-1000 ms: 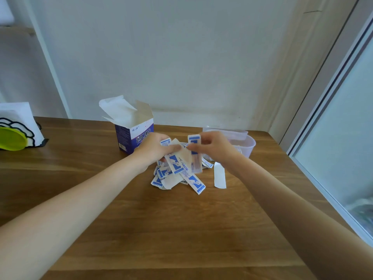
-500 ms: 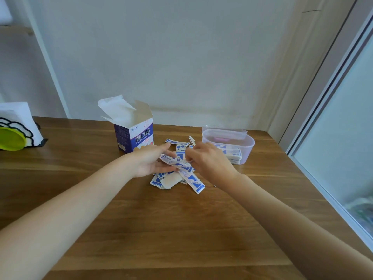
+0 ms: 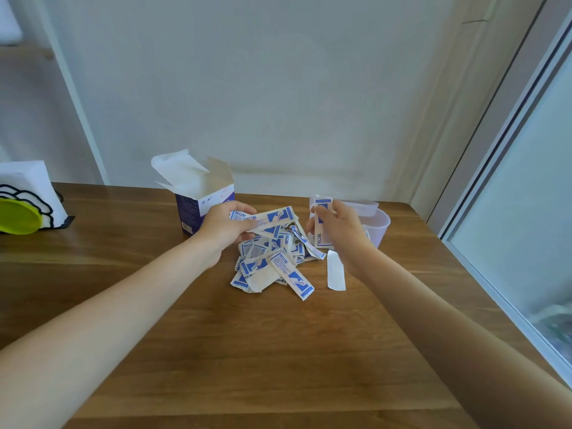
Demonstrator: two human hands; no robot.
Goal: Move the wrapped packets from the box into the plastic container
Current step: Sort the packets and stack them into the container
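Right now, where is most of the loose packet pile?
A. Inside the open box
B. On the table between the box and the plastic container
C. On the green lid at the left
B: the packet pile lies on the table, between the open box and the plastic container.

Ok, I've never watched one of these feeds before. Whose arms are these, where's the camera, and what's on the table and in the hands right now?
No machine here: these are a person's two bare arms, filmed by one wide-angle camera worn on their head, looking forward and down.

On the wooden table lies a pile of blue-and-white wrapped packets, with an open cardboard box behind the left hand and a clear plastic container behind the right hand.

The left hand pinches a few packets lifted off the pile. The right hand grips a small upright stack of packets beside the container.
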